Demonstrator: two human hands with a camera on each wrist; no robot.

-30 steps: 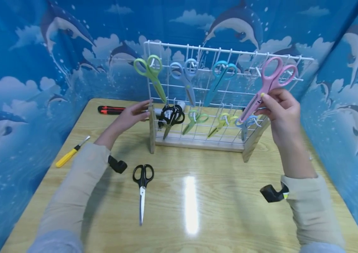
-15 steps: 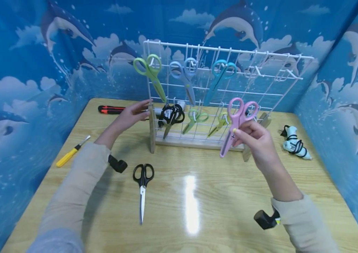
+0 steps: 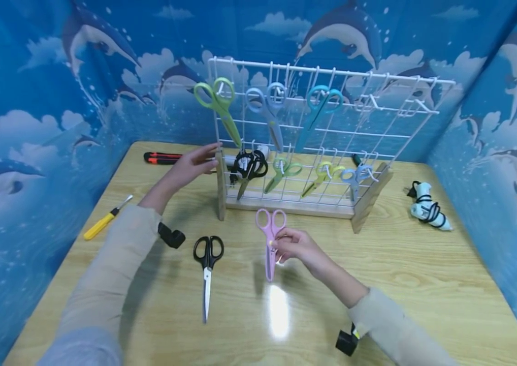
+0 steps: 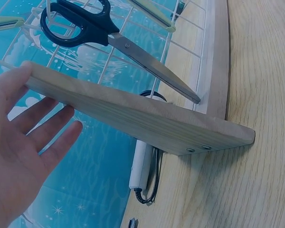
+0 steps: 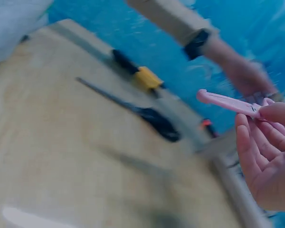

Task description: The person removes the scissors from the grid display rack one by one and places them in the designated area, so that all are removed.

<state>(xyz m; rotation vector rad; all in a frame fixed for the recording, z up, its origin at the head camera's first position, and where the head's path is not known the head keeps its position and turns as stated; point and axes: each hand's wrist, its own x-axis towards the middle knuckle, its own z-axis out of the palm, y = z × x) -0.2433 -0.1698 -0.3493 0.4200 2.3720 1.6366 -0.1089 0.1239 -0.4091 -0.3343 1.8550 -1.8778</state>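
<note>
My right hand (image 3: 298, 248) pinches pink scissors (image 3: 269, 233) at the pivot, handles away from me and tips toward me, above the table in front of the rack. In the right wrist view the pink blades (image 5: 225, 102) stick out past the thumb. My left hand (image 3: 193, 163) rests at the rack's left wooden side (image 3: 221, 188). In the left wrist view its thumb touches the panel's (image 4: 133, 114) upper end, with the other fingers fairly straight beside it. Black-handled scissors (image 3: 206, 262) lie on the table, left of the pink pair.
The white wire rack (image 3: 373, 134) carries several scissors, including green (image 3: 223, 109), teal (image 3: 315, 114) and black (image 3: 250, 165) ones. A yellow screwdriver (image 3: 99, 224) and red-black tool (image 3: 162, 158) lie left. A pale corded tool (image 3: 427, 208) lies right.
My right hand has carried the pink scissors from the rack's upper right down and left, to low over the table's middle. My left hand has stayed at the rack's side.
</note>
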